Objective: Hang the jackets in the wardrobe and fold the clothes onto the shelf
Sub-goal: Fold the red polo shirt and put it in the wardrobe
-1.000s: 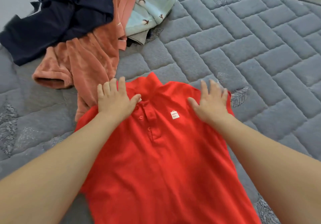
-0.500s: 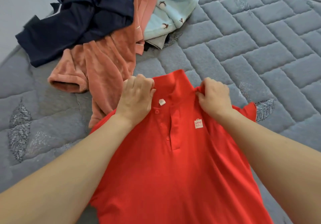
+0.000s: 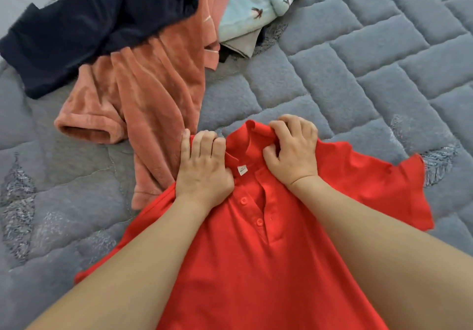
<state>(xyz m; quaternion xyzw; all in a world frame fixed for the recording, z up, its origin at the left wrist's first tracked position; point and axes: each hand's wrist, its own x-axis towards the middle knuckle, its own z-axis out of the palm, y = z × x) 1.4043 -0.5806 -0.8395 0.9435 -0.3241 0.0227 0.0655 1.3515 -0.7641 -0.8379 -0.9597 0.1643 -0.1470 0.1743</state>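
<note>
Bed: a grey quilted cover (image 3: 358, 79) with a brick-like stitched pattern and a few pale leaf prints carries all the clothes.
Red shirt: a red polo shirt (image 3: 256, 265) lies front up on the near part of the bed, its collar pointing toward the far side, its placket unbuttoned with two red buttons showing; one short sleeve spreads out to the right.
Clothes pile: toward the far left corner of the bed, a navy garment (image 3: 97, 22) lies on top of a salmon fleece garment (image 3: 143, 99), whose near end touches the red shirt's left shoulder; a pale blue cloth (image 3: 256, 4) with small dark bird prints sits just beside them on the right.
Left hand: the left hand (image 3: 204, 168) has its fingers curled, gripping the shirt at the left side of the collar.
Right hand: the right hand (image 3: 294, 150) has its fingers curled over the collar's right side, bunching the fabric.
Label: a small white tag (image 3: 241, 170) shows inside the neck between the two hands; its print is too small to read.
</note>
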